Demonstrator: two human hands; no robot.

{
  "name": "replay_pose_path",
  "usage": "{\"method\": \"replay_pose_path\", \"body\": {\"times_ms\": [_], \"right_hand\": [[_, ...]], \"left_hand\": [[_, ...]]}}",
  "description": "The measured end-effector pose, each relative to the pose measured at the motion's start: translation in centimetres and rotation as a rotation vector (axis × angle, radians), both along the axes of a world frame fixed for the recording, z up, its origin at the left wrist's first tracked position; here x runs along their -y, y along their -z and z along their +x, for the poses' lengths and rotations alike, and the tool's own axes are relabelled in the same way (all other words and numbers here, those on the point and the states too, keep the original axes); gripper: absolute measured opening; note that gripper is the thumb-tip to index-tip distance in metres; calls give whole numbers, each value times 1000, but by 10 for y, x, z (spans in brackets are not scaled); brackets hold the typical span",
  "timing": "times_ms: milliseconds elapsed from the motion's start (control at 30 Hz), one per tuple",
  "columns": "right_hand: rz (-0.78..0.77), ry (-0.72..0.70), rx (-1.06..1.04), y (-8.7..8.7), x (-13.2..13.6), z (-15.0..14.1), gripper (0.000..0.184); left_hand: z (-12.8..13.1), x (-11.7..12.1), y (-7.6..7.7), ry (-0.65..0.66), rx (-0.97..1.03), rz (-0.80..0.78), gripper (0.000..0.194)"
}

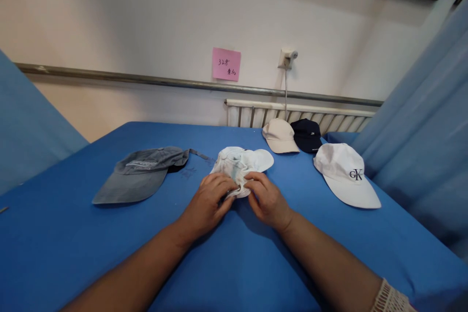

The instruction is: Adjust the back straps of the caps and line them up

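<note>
A pale, whitish baseball cap (234,163) rests on the blue-covered table (204,263) straight ahead, its brim pointing away to the right. My left hand (210,200) pinches the near edge of this cap from the left, fingers and thumb closed on the fabric. From the right, my right hand (268,200) grips the same edge, thumb below and fingers above. A small dark gap shows in the cap between the fingertips. What lies under the fingers is hidden.
A grey cap (141,175) with its strap stretched out lies left. At the right stand a white cap (343,173), a beige cap (280,136) and a navy cap (307,134). Behind are a radiator (248,113) and a pink note (226,64). Blue curtains (427,122) flank the table.
</note>
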State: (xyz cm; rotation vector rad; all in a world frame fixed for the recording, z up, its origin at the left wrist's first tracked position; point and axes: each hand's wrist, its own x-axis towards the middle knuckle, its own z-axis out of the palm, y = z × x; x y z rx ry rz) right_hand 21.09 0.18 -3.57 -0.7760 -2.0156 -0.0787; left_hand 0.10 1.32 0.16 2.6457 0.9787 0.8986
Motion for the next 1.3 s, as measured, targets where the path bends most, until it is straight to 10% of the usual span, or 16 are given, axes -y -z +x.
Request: {"method": "replay_pose_path", "body": {"times_ms": [433, 867, 1300], "right_hand": [[-414, -4, 81, 0, -5, 5, 19], [-670, -7, -76, 5, -9, 4, 29], [-587, -58, -177, 6, -7, 4, 20]], "left_hand": [[0, -7, 3, 74, -42, -374, 31], [5, -4, 1, 52, -14, -339, 22], [1, -4, -1, 61, 2, -362, 27]]}}
